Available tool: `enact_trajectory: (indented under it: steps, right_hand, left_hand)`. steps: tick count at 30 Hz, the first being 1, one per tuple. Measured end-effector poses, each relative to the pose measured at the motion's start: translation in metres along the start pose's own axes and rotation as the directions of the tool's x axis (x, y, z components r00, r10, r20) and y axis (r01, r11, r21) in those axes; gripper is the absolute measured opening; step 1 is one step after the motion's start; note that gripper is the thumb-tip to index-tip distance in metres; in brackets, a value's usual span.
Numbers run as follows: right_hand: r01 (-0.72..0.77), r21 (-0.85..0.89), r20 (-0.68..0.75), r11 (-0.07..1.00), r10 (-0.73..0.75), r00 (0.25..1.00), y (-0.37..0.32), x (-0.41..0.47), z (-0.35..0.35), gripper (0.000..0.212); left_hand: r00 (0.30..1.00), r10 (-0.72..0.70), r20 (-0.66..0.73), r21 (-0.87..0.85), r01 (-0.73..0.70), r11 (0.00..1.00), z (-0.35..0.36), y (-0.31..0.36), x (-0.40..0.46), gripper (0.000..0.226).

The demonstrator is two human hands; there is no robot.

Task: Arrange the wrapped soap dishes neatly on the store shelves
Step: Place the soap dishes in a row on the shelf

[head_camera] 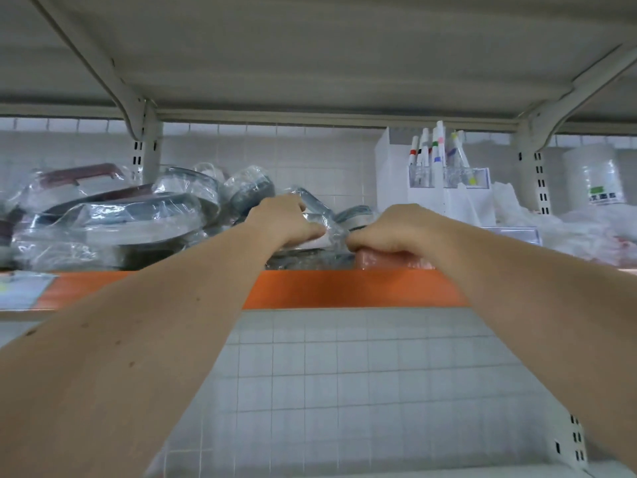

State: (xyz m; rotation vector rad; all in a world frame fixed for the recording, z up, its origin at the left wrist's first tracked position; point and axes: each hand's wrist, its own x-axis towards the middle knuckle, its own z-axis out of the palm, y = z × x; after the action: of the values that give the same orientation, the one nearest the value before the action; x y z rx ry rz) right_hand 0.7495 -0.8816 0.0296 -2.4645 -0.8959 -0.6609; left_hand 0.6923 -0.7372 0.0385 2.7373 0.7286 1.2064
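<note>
On orange-edged shelf (344,288), left hand (282,219) and right hand (400,229) both pinch clear wrap of grey soap dish (320,215), fingers curled. Pile of wrapped soap dishes (113,215) lies left of hands. Marker pens (434,150) stand behind, at right.

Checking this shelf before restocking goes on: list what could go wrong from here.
1. The wrapped dishes at the left lie heaped and tilted; a nudge might make them slide.
2. Both the left hand and the right hand pinch the crinkled wrap, which might tear.
3. The pink item sits at the orange shelf edge and could fall off.
</note>
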Motion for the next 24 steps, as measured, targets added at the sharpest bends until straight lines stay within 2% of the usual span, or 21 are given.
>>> enact_trajectory:
  steps: [3, 6, 9, 11, 13, 15, 17, 18, 20, 24]
  right_hand:
    - [-0.060, 0.193, -0.010, 0.979, 0.063, 0.998, 0.008, 0.000, -0.006, 0.037]
    - [-0.013, 0.233, -0.102, 0.972, 0.037, 0.994, 0.012, 0.004, -0.011, 0.039]
    - [0.038, 0.268, -0.215, 0.963, 0.021, 0.976, 0.013, 0.004, -0.019, 0.040]
    - [0.049, 0.283, -0.241, 0.958, 0.021, 0.970, 0.014, 0.003, -0.022, 0.040]
    - [0.057, 0.262, -0.230, 0.963, 0.005, 0.973, 0.015, 0.002, -0.023, 0.043]
    - [0.061, 0.232, -0.206, 0.971, -0.012, 0.978, 0.015, 0.000, -0.020, 0.046]
    - [0.055, 0.230, -0.180, 0.972, -0.013, 0.984, 0.015, -0.002, -0.017, 0.047]
    - [0.054, 0.238, -0.172, 0.970, -0.013, 0.985, 0.014, -0.003, -0.016, 0.047]
    - [0.058, 0.273, -0.175, 0.960, -0.010, 0.985, 0.014, -0.006, -0.019, 0.046]
    - [0.070, 0.377, -0.236, 0.923, 0.023, 0.971, 0.014, -0.010, -0.031, 0.041]
  left_hand:
    - [0.995, 0.096, 0.013, -0.060, -0.095, 0.994, -0.014, -0.001, -0.011, 0.028]
    - [0.988, 0.145, 0.050, -0.132, -0.137, 0.982, -0.029, -0.004, -0.018, 0.038]
    - [0.983, 0.144, 0.114, -0.338, -0.098, 0.936, -0.041, -0.012, -0.020, 0.026]
    - [0.981, 0.125, 0.151, -0.385, -0.058, 0.921, -0.047, -0.013, -0.021, 0.011]
    - [0.980, 0.124, 0.158, -0.240, -0.084, 0.967, -0.044, -0.010, -0.019, 0.015]
    - [0.970, 0.152, 0.187, -0.016, -0.151, 0.988, -0.031, 0.000, -0.024, 0.039]
    - [0.965, 0.199, 0.170, 0.126, -0.222, 0.967, -0.015, 0.008, -0.029, 0.065]
    - [0.962, 0.240, 0.129, 0.171, -0.260, 0.950, -0.011, 0.010, -0.031, 0.068]
    - [0.960, 0.271, 0.063, 0.136, -0.277, 0.951, -0.016, 0.009, -0.033, 0.065]
    - [0.978, 0.205, 0.024, -0.123, -0.201, 0.972, -0.050, 0.001, -0.036, 0.058]
